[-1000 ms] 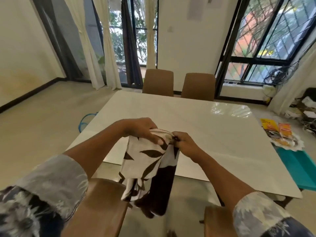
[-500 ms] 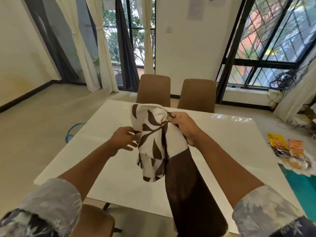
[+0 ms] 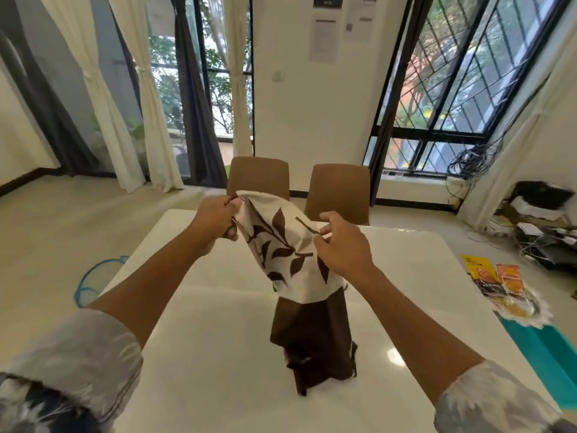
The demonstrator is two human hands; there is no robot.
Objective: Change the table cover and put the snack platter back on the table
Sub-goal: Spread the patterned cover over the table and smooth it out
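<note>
A cream table cover (image 3: 282,254) with brown leaf print and a dark brown border hangs bunched above the bare white table (image 3: 218,339). My left hand (image 3: 218,218) grips its upper left edge, and my right hand (image 3: 342,245) pinches its upper right edge. The cover's brown lower part touches the tabletop. The snack platter (image 3: 512,300), a white doily-edged plate with orange and yellow snack packets, rests on a teal surface (image 3: 543,345) to the right of the table.
Two brown chairs (image 3: 259,176) stand at the table's far side. A blue hoop (image 3: 90,279) lies on the floor at left. Cables and boxes (image 3: 543,220) clutter the right corner under the window.
Both hands have lifted the cover higher and moved apart, spreading its top edge. The brown lower part now rests on the tabletop. My view has shifted forward over the table.
</note>
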